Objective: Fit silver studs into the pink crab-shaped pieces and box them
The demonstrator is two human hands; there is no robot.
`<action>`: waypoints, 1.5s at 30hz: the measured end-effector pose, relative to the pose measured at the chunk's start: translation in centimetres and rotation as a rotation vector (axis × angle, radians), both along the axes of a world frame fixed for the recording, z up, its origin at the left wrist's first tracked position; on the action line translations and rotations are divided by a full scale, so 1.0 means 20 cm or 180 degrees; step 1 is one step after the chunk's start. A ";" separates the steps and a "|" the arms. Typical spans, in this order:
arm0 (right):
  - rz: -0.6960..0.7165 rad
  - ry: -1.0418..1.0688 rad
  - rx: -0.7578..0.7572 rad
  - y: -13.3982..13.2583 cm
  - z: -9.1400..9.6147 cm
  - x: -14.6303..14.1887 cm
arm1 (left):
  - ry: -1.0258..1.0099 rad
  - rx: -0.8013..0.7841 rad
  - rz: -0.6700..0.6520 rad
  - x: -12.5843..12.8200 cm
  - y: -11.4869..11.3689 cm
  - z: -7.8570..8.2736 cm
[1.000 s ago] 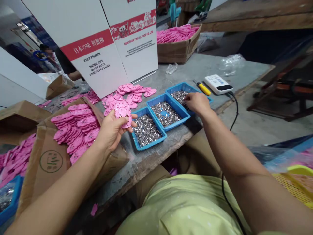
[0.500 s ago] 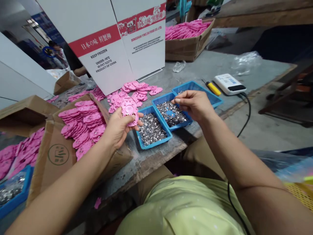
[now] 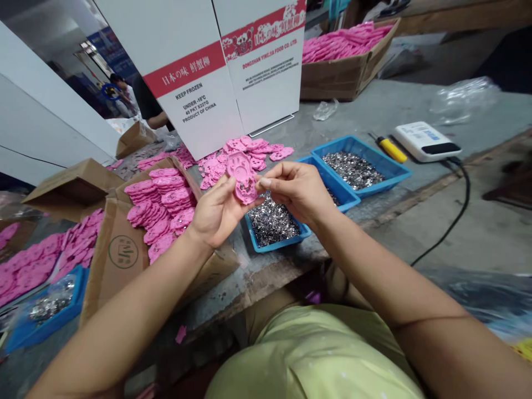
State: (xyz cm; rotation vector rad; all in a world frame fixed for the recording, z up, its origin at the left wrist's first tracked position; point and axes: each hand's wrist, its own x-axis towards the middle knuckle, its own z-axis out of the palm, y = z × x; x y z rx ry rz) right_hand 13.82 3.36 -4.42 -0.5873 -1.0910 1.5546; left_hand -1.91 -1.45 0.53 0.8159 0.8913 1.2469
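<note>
My left hand [image 3: 216, 215] pinches the pink piece [image 3: 242, 176] at the fingertips. My right hand [image 3: 301, 189], thumb and forefinger pressed together, is at its right edge; I cannot tell what sits between them. On the grey surface [image 3: 361, 113], blue trays [image 3: 386, 185] of metal bits stand rightward; a white carton [image 3: 266, 102] rises behind.

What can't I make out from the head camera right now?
All in the head view:
1. Whether the right hand holds anything: too small, and covered by its fingers.
2. Most of the middle blue tray: behind the right hand.
3. Underside of the pink piece: turned away, over the left hand.
4. The yellow thing: cut off by the right edge.
5. Smallest print on the white carton: too small and blurred.
</note>
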 end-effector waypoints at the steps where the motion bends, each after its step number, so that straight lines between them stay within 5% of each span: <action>1: -0.0043 0.0003 -0.0001 0.00 0.00 0.00 | -0.0060 0.0024 -0.0040 0.00 0.00 0.00; 11: -0.0627 -0.0141 0.0501 0.00 -0.03 -0.03 | 0.0045 0.0257 -0.0003 0.00 -0.02 0.02; 45: -0.0275 0.0067 0.0205 -0.01 -0.02 -0.07 | 0.0352 0.0452 -0.0046 0.02 -0.03 0.01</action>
